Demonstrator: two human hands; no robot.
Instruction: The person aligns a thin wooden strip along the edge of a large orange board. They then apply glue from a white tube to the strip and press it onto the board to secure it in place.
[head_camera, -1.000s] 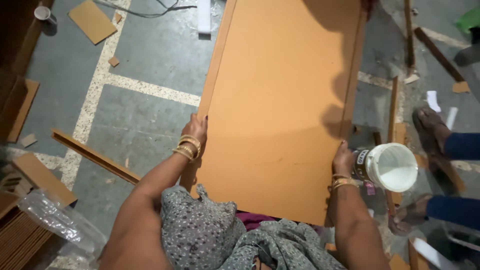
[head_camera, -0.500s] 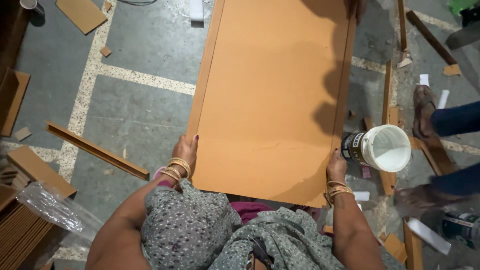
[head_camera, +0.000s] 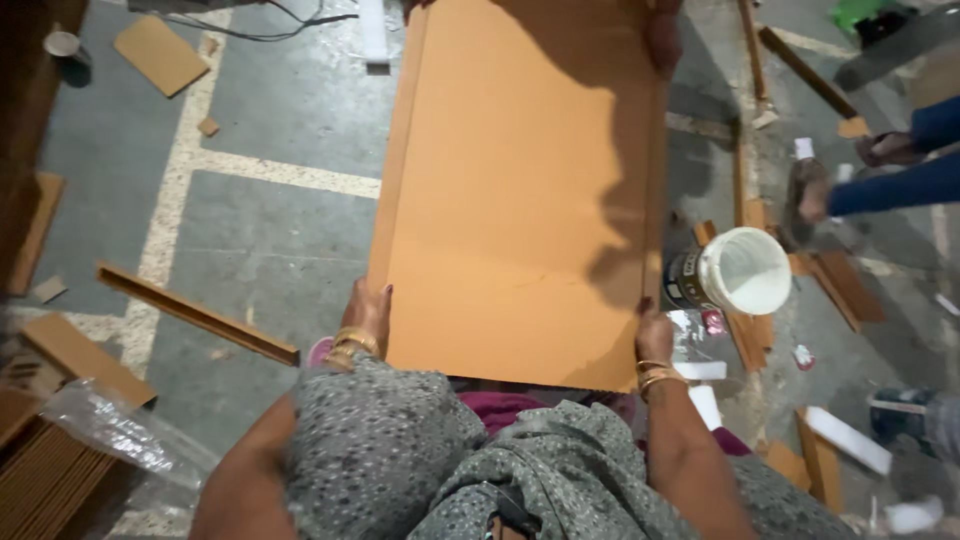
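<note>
Long orange fibreboard panel (head_camera: 520, 190): your left hand (head_camera: 368, 318) and right hand (head_camera: 652, 335) clasp its near corners; carrying step, next needs level footing.

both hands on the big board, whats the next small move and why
Probably ease the board a little toward the left, away from the white bucket. The left hand and right hand grip the near corners, and another person's hand holds the far end. The bucket sits open right beside the board's right edge, so a drift that way could knock it.
</note>
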